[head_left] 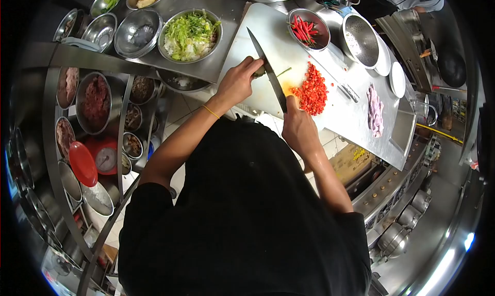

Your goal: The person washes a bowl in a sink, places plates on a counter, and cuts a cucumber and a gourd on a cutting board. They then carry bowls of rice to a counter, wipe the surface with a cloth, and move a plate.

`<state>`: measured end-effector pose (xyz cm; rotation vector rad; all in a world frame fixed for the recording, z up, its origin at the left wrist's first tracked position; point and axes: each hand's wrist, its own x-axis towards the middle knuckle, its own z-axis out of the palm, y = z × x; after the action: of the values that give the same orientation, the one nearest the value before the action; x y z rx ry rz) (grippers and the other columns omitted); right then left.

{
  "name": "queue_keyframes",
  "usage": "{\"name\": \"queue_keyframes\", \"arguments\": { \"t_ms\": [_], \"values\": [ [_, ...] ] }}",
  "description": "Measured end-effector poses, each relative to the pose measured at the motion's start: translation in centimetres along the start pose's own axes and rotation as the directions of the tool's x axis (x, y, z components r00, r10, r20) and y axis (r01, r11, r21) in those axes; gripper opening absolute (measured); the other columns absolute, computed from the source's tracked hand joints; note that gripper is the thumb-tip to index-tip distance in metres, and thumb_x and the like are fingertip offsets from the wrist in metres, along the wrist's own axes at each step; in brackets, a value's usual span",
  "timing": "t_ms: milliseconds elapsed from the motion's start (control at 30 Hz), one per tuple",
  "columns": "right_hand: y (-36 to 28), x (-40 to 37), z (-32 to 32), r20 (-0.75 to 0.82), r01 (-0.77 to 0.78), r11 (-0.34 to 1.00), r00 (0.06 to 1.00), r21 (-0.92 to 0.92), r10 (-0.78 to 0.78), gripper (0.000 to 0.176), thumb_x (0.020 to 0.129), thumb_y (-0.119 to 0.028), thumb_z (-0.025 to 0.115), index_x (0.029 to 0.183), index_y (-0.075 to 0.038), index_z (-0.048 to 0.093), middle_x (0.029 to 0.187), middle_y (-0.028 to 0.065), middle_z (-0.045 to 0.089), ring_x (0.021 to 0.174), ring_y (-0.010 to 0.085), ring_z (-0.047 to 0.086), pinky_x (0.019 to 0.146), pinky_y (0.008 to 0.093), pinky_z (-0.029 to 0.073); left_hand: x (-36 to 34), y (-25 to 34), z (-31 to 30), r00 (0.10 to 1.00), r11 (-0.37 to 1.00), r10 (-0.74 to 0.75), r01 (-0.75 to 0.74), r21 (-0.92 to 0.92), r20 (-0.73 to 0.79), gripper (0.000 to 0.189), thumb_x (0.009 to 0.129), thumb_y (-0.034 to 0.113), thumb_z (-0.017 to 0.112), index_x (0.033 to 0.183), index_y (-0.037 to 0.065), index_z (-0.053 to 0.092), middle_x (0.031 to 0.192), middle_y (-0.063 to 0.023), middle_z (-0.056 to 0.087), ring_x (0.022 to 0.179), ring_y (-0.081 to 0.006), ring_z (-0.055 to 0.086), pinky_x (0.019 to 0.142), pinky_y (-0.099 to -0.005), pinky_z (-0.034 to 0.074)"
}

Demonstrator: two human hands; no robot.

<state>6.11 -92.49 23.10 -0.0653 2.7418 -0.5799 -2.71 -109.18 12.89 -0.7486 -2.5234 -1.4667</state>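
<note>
A long kitchen knife (265, 58) slants across the white cutting board (242, 45), its tip toward the far edge. My right hand (300, 131) is closed around its handle at the near end. On the left of the blade, my left hand (238, 82) has its fingers bent and pressed together, fingertips right at the blade; something dark green shows beneath them, but I cannot tell what it is. Right of the knife lies a heap of finely chopped red chillies (313, 92). A thin green stem (284, 71) sits between the blade and the heap.
A metal bowl of whole red chillies (305, 32) stands at the board's far right, near a perforated metal bowl (361, 40). Pale pinkish strips (375, 111) lie on the steel counter. Chopped greens (190, 35) fill a bowl at left. A person's arm (425, 8) shows at top right.
</note>
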Motion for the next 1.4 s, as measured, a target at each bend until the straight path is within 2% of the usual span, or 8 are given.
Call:
{"name": "queue_keyframes", "arguments": {
  "t_ms": [367,867,967,1033,1100,1133,1267,1400],
  "values": [
    [1.1,4.0,3.5,-0.052,0.015,0.999,0.999,0.031,-0.013,0.023,0.083,-0.005,0.05,0.102,0.0,0.037,0.063,0.0277,0.057,0.062,0.0465,0.058,0.058,0.0552,0.043,0.2,-0.3,-0.3,1.0,0.997,0.022,-0.024,-0.079,-0.023,0.047,0.067,-0.013,0.057,0.109,0.005,0.051,0.096,-0.0121,0.055,0.082,-0.0347,0.058,0.067,-0.0418,0.049],
    [3.5,7.1,8.5,-0.069,0.042,0.999,0.997,0.01,-0.041,0.028,0.074,-0.002,0.047,0.101,0.0,0.038,0.067,0.029,0.059,0.063,0.046,0.059,0.06,0.0541,0.047,0.4,-0.1,-0.6,1.0,1.0,-0.008,0.009,-0.03,0.007,0.043,0.07,-0.013,0.058,0.108,0.006,0.05,0.096,-0.013,0.056,0.087,-0.0328,0.059,0.071,-0.0393,0.048],
    [4.7,7.6,9.1,-0.063,0.061,0.998,0.996,0.024,-0.059,0.031,0.074,-0.003,0.048,0.103,0.0,0.039,0.067,0.03,0.058,0.063,0.0462,0.059,0.06,0.0549,0.047,0.9,-2.3,-0.7,0.984,0.95,-0.178,0.163,-0.264,-0.031,0.04,0.069,-0.01,0.058,0.105,0.004,0.053,0.101,-0.0146,0.057,0.086,-0.0342,0.058,0.07,-0.0385,0.048],
    [5.1,7.9,9.5,-0.089,0.087,0.995,0.993,0.047,-0.082,0.034,0.074,-0.003,0.049,0.106,0.0,0.039,0.067,0.0304,0.058,0.063,0.0463,0.059,0.059,0.055,0.047,2.4,-3.9,-1.3,0.867,0.797,-0.442,0.498,-0.341,0.232,0.038,0.07,-0.006,0.059,0.107,0.003,0.057,0.103,-0.0165,0.058,0.092,-0.0336,0.058,0.074,-0.0378,0.048],
    [4.3,7.3,8.8,-0.083,0.107,0.992,0.991,0.074,-0.1,0.034,0.075,-0.003,0.049,0.107,0.001,0.039,0.066,0.0302,0.058,0.062,0.0462,0.059,0.058,0.0546,0.047,2.3,-5.1,-0.6,0.973,0.973,-0.231,0.231,0.005,-0.031,0.042,0.07,-0.002,0.06,0.111,0.003,0.058,0.103,-0.0188,0.057,0.097,-0.0348,0.055,0.078,-0.0401,0.047],
    [3.9,6.8,8.8,-0.088,0.091,0.993,0.993,0.076,-0.084,0.031,0.076,-0.003,0.047,0.106,0.001,0.039,0.065,0.03,0.058,0.061,0.0465,0.059,0.057,0.0546,0.047,2.3,-5.1,-0.6,0.965,0.962,-0.26,0.26,0.089,-0.006,0.046,0.07,-0.002,0.059,0.116,0.003,0.056,0.103,-0.0208,0.053,0.097,-0.0368,0.054,0.081,-0.0424,0.046],
    [3.1,5.1,8.6,-0.097,0.056,0.998,0.994,0.037,-0.052,0.031,0.076,-0.002,0.045,0.106,0.0,0.04,0.064,0.0296,0.058,0.061,0.0465,0.059,0.058,0.0544,0.047,1.6,-3.8,0.2,0.916,0.907,-0.394,0.401,0.125,-0.077,0.047,0.074,0.0,0.056,0.121,0.004,0.052,0.099,-0.0215,0.049,0.092,-0.0399,0.052,0.083,-0.0424,0.043],
    [1.8,3.7,7.4,-0.068,0.043,0.999,0.997,0.014,-0.042,0.035,0.076,-0.001,0.045,0.111,-0.001,0.04,0.064,0.0286,0.059,0.062,0.0455,0.06,0.059,0.0535,0.048,0.4,-4.1,0.5,0.926,0.93,-0.317,0.346,0.123,-0.204,0.043,0.074,-0.004,0.058,0.116,0.004,0.05,0.101,-0.0194,0.047,0.097,-0.0366,0.048,0.083,-0.0409,0.041]
  ]
}}
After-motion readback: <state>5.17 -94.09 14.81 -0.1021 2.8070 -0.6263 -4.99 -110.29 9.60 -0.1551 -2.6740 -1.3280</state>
